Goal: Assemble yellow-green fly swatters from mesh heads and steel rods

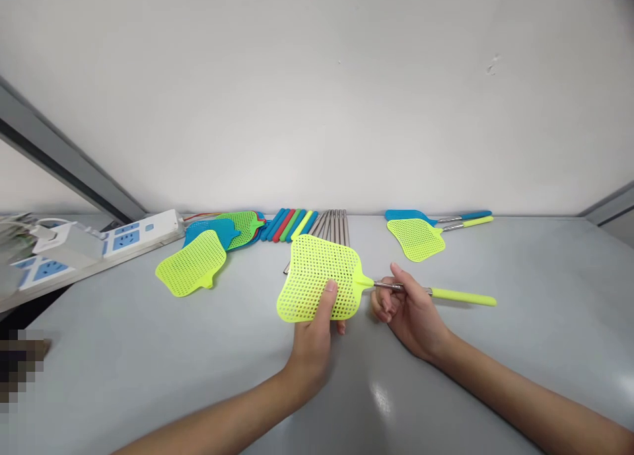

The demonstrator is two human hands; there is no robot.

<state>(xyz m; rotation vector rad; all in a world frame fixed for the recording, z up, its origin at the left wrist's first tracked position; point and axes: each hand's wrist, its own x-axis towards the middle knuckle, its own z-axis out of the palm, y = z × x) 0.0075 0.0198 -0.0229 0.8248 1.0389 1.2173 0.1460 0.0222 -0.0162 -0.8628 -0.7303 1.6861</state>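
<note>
A yellow-green fly swatter [319,270] is held up above the table, its perforated head to the left and its yellow handle grip to the right. My left hand [317,333] pinches the head, thumb on top and fingers mostly hidden beneath. Around the swatter's metal rod, just right of the head's neck, my right hand [409,310] has its fingers closed. Behind the head lie several metal rods [341,227], partly covered by it. Several coloured handle grips [287,225] rest beside them in a row.
A loose yellow swatter head [191,263] lies at left, near blue heads [205,230] and a green one [240,227]. Two swatters with rods, one yellow [416,238] and one blue [409,214], lie at back right. Power strips [133,237] line the left side, before a wall [317,98].
</note>
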